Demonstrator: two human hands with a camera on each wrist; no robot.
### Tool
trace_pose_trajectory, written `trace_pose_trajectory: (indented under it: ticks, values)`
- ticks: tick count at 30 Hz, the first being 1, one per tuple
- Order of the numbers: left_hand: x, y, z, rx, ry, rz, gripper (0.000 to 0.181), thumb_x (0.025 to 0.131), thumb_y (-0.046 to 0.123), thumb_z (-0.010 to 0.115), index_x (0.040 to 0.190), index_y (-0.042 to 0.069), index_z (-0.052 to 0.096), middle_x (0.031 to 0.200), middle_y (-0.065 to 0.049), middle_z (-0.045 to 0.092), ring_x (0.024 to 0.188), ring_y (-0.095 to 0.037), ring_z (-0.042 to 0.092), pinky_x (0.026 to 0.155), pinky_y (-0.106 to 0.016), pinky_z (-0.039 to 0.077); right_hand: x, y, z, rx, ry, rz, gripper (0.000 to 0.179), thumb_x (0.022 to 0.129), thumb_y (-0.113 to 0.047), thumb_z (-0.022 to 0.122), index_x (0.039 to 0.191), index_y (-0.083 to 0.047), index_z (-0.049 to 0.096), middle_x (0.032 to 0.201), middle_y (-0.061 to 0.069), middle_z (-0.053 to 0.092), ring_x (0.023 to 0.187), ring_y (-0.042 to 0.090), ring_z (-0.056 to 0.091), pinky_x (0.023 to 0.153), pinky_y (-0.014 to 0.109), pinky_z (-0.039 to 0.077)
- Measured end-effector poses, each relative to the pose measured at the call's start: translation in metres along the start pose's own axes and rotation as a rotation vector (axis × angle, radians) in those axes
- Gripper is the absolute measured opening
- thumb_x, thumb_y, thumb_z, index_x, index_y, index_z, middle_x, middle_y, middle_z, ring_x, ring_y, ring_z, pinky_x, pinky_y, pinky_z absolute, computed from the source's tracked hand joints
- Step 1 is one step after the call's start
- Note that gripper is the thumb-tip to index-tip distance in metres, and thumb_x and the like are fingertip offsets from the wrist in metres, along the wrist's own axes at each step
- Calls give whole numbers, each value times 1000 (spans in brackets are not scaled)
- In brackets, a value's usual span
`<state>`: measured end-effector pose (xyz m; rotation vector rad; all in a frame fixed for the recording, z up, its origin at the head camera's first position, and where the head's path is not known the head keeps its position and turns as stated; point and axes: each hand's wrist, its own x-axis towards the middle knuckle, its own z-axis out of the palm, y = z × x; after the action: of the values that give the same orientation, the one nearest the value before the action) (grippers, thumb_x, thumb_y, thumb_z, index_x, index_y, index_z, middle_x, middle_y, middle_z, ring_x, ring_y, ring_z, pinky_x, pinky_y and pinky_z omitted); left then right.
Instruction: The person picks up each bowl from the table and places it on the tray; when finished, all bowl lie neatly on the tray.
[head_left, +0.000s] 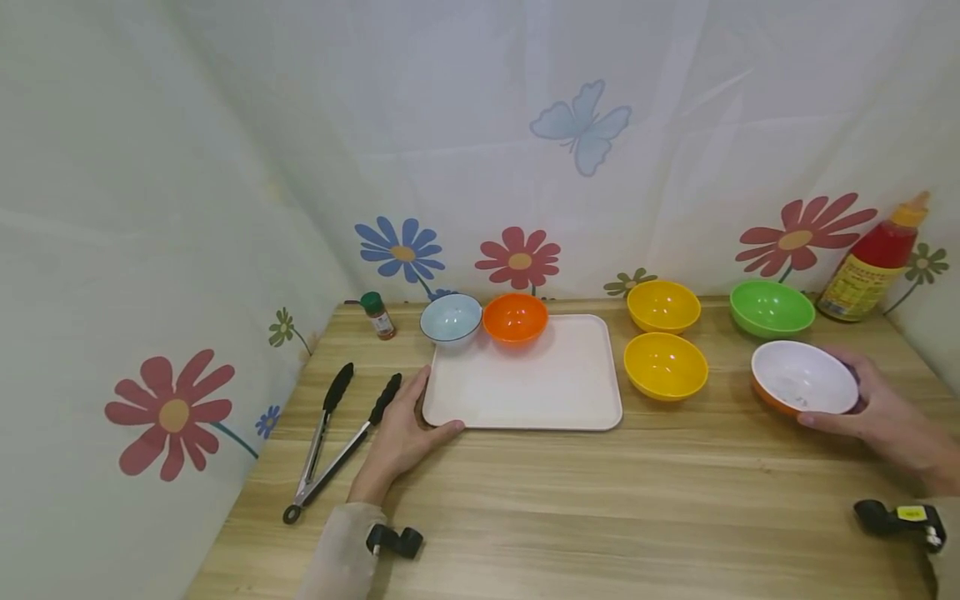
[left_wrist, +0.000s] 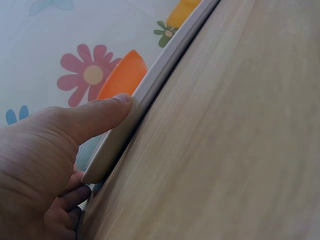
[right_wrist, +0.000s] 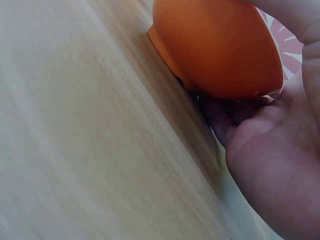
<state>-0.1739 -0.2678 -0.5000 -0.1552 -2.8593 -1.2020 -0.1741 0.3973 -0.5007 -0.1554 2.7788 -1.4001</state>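
Note:
My left hand [head_left: 402, 433] grips the near left corner of a white rectangular tray [head_left: 525, 396]. Its thumb [left_wrist: 107, 112] lies along the tray's front edge, while the other fingers bend round the left side. On the right, my right hand [head_left: 873, 408] holds a bowl, white inside and orange outside [head_left: 806, 371], by its right side, thumb at the near rim. The orange outer wall [right_wrist: 215, 50] fills the top of the right wrist view, its foot close over the table. A light blue bowl [head_left: 452, 321] and an orange bowl [head_left: 516, 319] stand at the tray's back left.
Two yellow bowls [head_left: 666, 367] stand right of the tray, a green bowl [head_left: 772, 308] behind the held one. A red sauce bottle [head_left: 870, 262] is at the back right. Left of the tray are a green-capped spice jar [head_left: 378, 317] and spread tongs [head_left: 330, 467]. A flowered curtain [head_left: 450, 150] hangs behind.

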Motion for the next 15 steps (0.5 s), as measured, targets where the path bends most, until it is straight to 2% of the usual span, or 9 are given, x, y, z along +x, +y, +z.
trace_pose_trajectory:
  ticks: [10,15]
  values:
    - [0,0,0,9,-2,-2,120,87,51,96,178,11,27,182,-14,30,168,-39,29,137,-57,28,1,-5,-1,8,17,25,101,102,-21,84,172,2,15,160,33,30,116,-7,38,87,-3,36]
    - [0,1,0,10,-3,-9,121,87,50,97,178,11,27,182,-13,30,168,-39,29,137,-57,27,1,-6,-1,-3,15,27,102,102,-22,84,173,2,15,161,34,31,116,-7,39,86,-3,36]
